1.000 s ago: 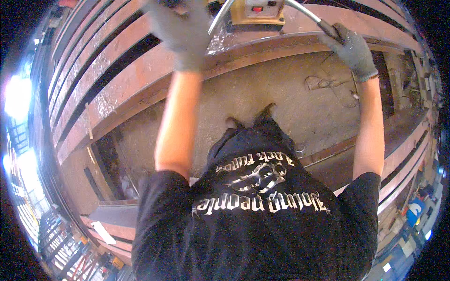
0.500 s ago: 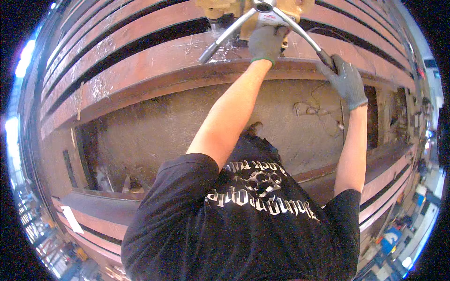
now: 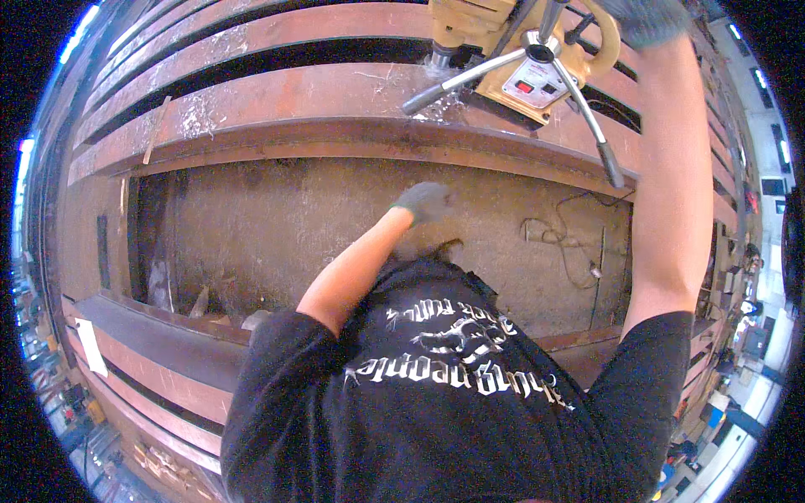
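Observation:
A yellow magnetic drill (image 3: 518, 88) with a red switch on its front panel stands on a rusty steel beam (image 3: 352, 105). Its feed handle (image 3: 540, 52) has metal spokes with dark grips, and neither hand is on the two that reach toward me. My left hand (image 3: 428, 203), in a grey glove, hangs in the air over the gap in front of the beam; its fingers are smeared by motion. At the upper right edge, my gloved right hand (image 3: 650, 21) is beside the drill's curved yellow handle (image 3: 608, 46). Blur and the picture's edge hide its fingers.
More parallel steel beams (image 3: 277, 40) with dark slots between them run behind. Metal shavings (image 3: 201, 113) lie on the near beam. A thin cable (image 3: 579, 260) lies in the gap at the right. A white paper strip (image 3: 92, 345) hangs at the lower left.
My left hand has come away from the drill's front, back toward my body. My right hand has left the feed handle's spoke and reached up and forward. The drill now appears further right in view.

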`<act>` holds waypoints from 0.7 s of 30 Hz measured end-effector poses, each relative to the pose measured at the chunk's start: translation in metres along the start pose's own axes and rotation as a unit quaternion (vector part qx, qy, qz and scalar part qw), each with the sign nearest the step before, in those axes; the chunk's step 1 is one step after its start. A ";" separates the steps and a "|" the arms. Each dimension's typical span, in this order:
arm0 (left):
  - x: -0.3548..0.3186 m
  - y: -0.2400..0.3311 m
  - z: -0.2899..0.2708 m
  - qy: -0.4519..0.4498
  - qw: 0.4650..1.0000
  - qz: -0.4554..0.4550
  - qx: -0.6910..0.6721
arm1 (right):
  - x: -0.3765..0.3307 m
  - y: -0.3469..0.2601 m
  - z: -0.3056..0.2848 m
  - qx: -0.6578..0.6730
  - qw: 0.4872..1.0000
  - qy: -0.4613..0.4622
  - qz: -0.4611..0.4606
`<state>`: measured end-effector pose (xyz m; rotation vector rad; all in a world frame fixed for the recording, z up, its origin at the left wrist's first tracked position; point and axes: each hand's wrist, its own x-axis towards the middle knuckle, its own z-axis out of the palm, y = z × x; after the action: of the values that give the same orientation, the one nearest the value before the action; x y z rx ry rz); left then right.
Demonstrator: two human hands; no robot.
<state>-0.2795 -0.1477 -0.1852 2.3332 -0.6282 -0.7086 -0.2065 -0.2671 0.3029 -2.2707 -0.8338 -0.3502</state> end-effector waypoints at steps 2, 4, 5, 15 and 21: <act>-0.017 -0.066 0.038 0.020 0.996 -0.054 -0.063 | 0.029 -0.004 0.007 -0.051 0.992 -0.094 0.070; -0.056 -0.118 0.073 0.069 0.963 -0.174 -0.196 | 0.039 -0.043 0.034 -0.131 0.968 -0.133 0.168; -0.078 -0.133 0.082 0.099 0.928 -0.255 -0.254 | 0.044 -0.051 0.032 -0.112 0.958 -0.171 0.201; -0.209 -0.256 0.163 0.145 0.863 -0.411 -0.254 | 0.047 -0.011 0.062 -0.136 0.977 -0.148 0.074; -0.228 -0.258 0.181 0.136 0.842 -0.429 -0.298 | 0.088 -0.016 0.031 0.047 0.892 -0.428 0.141</act>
<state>-0.4950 0.0910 -0.4042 1.9614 0.7452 -0.7643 -0.1492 -0.1959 0.3283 -2.3828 -0.8696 0.8721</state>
